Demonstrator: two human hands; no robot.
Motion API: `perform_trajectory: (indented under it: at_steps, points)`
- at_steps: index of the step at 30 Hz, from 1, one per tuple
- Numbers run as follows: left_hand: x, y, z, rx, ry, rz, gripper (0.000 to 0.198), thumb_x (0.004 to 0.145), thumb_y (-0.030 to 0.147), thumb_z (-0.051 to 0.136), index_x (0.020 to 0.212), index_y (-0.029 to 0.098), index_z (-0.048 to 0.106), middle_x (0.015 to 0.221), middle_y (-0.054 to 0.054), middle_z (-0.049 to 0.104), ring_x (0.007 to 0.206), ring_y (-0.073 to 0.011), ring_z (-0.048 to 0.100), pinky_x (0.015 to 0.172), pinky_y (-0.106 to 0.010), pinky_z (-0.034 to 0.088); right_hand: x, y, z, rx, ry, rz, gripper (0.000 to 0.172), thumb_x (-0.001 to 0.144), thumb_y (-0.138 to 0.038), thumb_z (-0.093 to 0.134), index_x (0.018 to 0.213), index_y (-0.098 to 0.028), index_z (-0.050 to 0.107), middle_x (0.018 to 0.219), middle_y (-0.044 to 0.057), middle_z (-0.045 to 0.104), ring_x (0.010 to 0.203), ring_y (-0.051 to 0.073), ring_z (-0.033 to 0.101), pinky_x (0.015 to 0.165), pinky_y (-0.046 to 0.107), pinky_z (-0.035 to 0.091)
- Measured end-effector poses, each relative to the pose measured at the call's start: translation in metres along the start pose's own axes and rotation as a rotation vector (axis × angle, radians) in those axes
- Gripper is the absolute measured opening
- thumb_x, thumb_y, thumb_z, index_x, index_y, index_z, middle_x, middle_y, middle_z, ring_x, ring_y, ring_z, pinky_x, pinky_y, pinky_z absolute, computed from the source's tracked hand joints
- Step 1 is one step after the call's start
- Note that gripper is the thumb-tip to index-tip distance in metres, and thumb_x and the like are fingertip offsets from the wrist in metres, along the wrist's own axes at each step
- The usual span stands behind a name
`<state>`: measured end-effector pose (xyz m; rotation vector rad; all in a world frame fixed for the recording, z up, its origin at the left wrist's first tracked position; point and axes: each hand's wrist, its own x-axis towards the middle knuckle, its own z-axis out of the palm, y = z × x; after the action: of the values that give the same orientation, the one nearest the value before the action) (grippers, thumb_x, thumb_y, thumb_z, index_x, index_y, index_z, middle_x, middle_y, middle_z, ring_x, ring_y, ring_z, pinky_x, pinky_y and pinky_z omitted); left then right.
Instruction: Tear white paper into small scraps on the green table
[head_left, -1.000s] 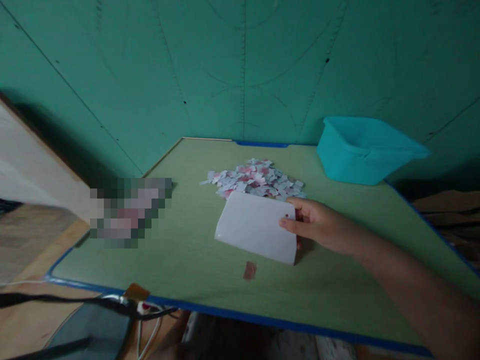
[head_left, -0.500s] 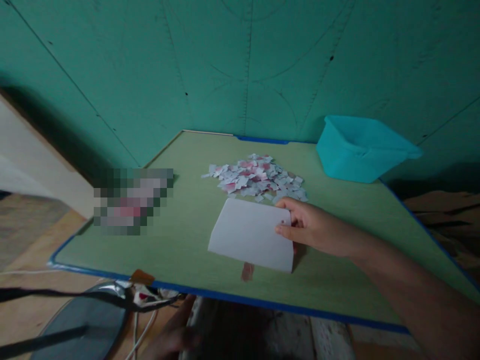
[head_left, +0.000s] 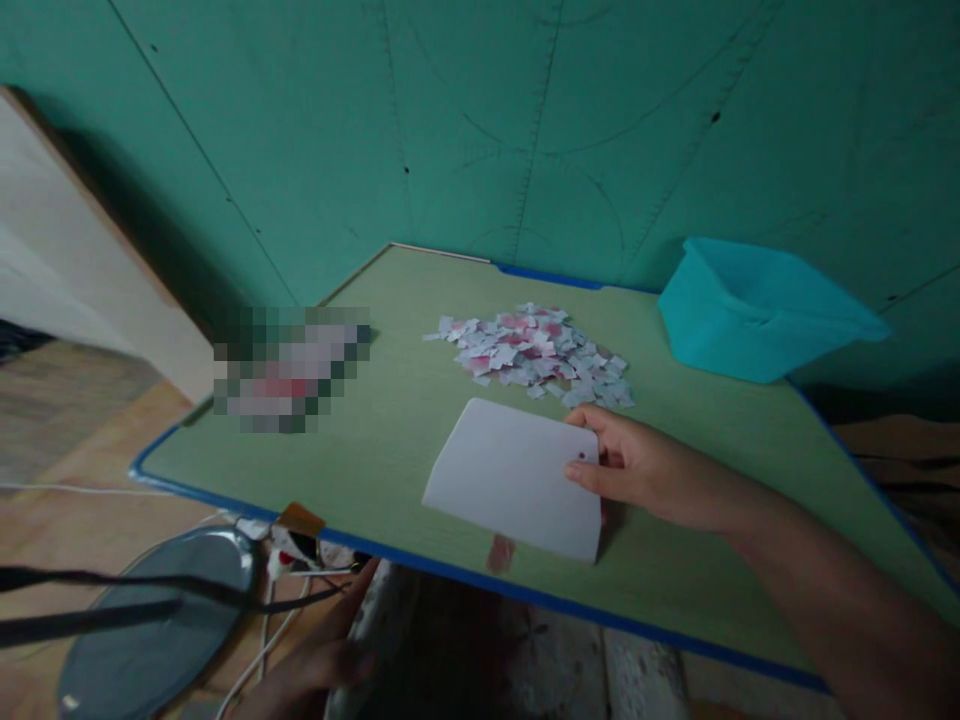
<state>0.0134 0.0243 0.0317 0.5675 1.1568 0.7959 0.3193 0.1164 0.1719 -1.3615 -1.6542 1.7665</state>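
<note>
My right hand (head_left: 630, 465) grips the right edge of a white card (head_left: 510, 475), thumb on top and fingers curled around the edge. The card is blank on the side facing me, and a small dark hole shows near my thumb. It is tilted just above or against the table; I cannot tell if it touches. Beyond it lies a heap of small cut paper pieces (head_left: 532, 350), white with pinkish patches. Below the table's front edge, my left hand (head_left: 330, 655) is dim and blurred, its fingers mostly hidden.
A turquoise bin (head_left: 739, 335) stands at the table's right rear corner. A pixelated object (head_left: 292, 375) lies on the left side. The green table (head_left: 360, 460) has blue edging and backs onto a green wall (head_left: 300, 120). Cables (head_left: 277, 640) and a dark round stool (head_left: 165, 630) are at lower left.
The camera view has shifted, so the table, paper heap and bin appear further right. My right hand keeps its hold on the card, which looks nearly unchanged in position.
</note>
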Motion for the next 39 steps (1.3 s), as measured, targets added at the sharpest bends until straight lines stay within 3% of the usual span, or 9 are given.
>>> perform_trajectory:
  at_steps: [2,6,12,15,19,24,32,36,39]
  points:
    - [-0.003,0.003,0.002,-0.013,0.005,-0.028,0.07,0.042,0.017,0.062,0.111,0.017,0.053,0.084,-0.006,0.07,0.121,-0.0311,0.03,0.091,-0.039,0.036,-0.001,-0.001,0.002,-0.004,-0.014,0.005,0.02,0.077,-0.028,0.049,0.09,-0.02,0.036,0.077,0.0,0.054,0.066,0.013,0.057,0.05,0.023,0.044]
    - [-0.011,0.011,0.012,-0.11,-0.098,-0.127,0.072,0.045,0.021,0.061,0.116,0.019,0.048,0.073,-0.004,0.07,0.117,-0.0295,0.036,0.09,-0.04,0.036,-0.002,-0.002,0.005,-0.024,-0.035,-0.006,0.017,0.078,-0.027,0.048,0.087,-0.02,0.036,0.075,-0.001,0.053,0.064,0.012,0.056,0.05,0.021,0.042]
    - [-0.012,0.011,0.015,-0.098,-0.076,-0.108,0.064,0.045,0.02,0.057,0.109,0.022,0.055,0.093,-0.004,0.069,0.124,-0.0294,0.023,0.096,-0.044,0.026,-0.003,0.001,0.008,-0.026,-0.06,-0.014,0.018,0.078,-0.027,0.049,0.09,-0.021,0.037,0.077,-0.001,0.052,0.066,0.012,0.056,0.05,0.021,0.042]
    - [-0.013,0.012,0.015,-0.105,-0.068,-0.105,0.065,0.046,0.019,0.058,0.111,0.024,0.053,0.1,-0.002,0.067,0.122,-0.0299,0.028,0.097,-0.043,0.026,-0.003,0.002,0.009,-0.069,-0.071,-0.014,0.02,0.078,-0.029,0.049,0.091,-0.021,0.038,0.077,-0.001,0.052,0.066,0.013,0.055,0.05,0.021,0.041]
    - [-0.019,0.019,0.024,-0.146,-0.113,-0.148,0.069,0.05,0.019,0.057,0.118,0.023,0.047,0.092,-0.002,0.069,0.115,-0.0301,0.039,0.092,-0.042,0.033,-0.004,0.0,0.012,-0.115,-0.082,-0.011,0.018,0.078,-0.029,0.049,0.089,-0.02,0.038,0.075,-0.001,0.052,0.064,0.011,0.055,0.048,0.02,0.039]
    - [-0.02,0.025,0.032,-0.081,-0.085,-0.122,0.071,0.047,0.017,0.056,0.118,0.017,0.047,0.087,-0.005,0.07,0.116,-0.0297,0.037,0.091,-0.04,0.035,-0.006,-0.003,0.012,-0.113,-0.096,-0.024,0.017,0.078,-0.028,0.048,0.089,-0.02,0.038,0.074,-0.002,0.052,0.063,0.01,0.054,0.049,0.019,0.038]
    - [-0.014,0.021,0.032,-0.171,-0.124,-0.176,0.067,0.047,0.015,0.057,0.113,0.025,0.051,0.09,-0.002,0.07,0.11,-0.0305,0.045,0.089,-0.042,0.036,-0.011,-0.005,0.016,-0.247,-0.093,-0.101,0.017,0.077,-0.028,0.05,0.091,-0.02,0.043,0.072,-0.003,0.052,0.061,0.009,0.05,0.047,0.017,0.034]
    - [-0.016,0.024,0.035,-0.228,-0.189,-0.198,0.069,0.045,0.014,0.059,0.112,0.025,0.052,0.089,-0.001,0.069,0.113,-0.0294,0.042,0.091,-0.04,0.034,-0.014,-0.007,0.018,-0.237,-0.088,-0.107,0.017,0.076,-0.028,0.051,0.09,-0.022,0.044,0.071,-0.003,0.052,0.06,0.009,0.051,0.047,0.017,0.036]
    - [-0.016,0.025,0.037,-0.21,-0.147,-0.232,0.068,0.048,0.013,0.059,0.114,0.03,0.05,0.097,0.003,0.068,0.121,-0.0244,0.031,0.098,-0.039,0.023,-0.015,-0.012,0.013,-0.089,-0.043,-0.142,0.016,0.076,-0.029,0.051,0.089,-0.022,0.045,0.076,-0.002,0.055,0.067,0.011,0.054,0.053,0.02,0.042]
